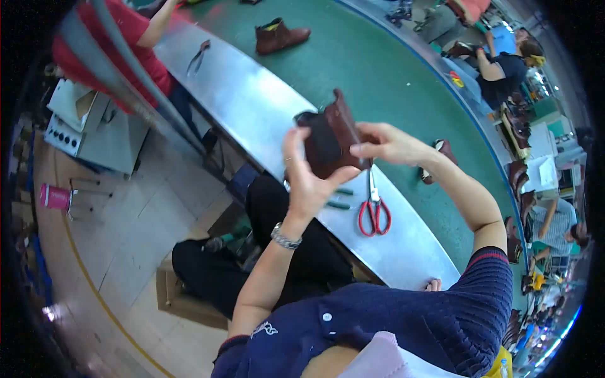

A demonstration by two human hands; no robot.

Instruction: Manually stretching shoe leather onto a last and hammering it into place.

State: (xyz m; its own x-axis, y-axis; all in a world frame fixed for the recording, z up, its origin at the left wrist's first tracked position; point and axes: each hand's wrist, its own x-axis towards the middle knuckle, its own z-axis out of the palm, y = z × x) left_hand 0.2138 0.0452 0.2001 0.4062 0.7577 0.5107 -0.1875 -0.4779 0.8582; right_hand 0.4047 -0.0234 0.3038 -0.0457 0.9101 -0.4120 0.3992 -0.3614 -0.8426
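Note:
A dark brown leather shoe upper is held up in front of me over the metal work surface. My left hand grips it from below and the left, thumb up along its side. From the right, my right hand pinches its edge with the fingertips. A metal watch is on my left wrist.
Red-handled scissors and two dark green pens lie on the metal strip under my hands. A brown boot stands on the green conveyor belt, another shoe by my right forearm. Pliers lie farther along. A person in red works at the left.

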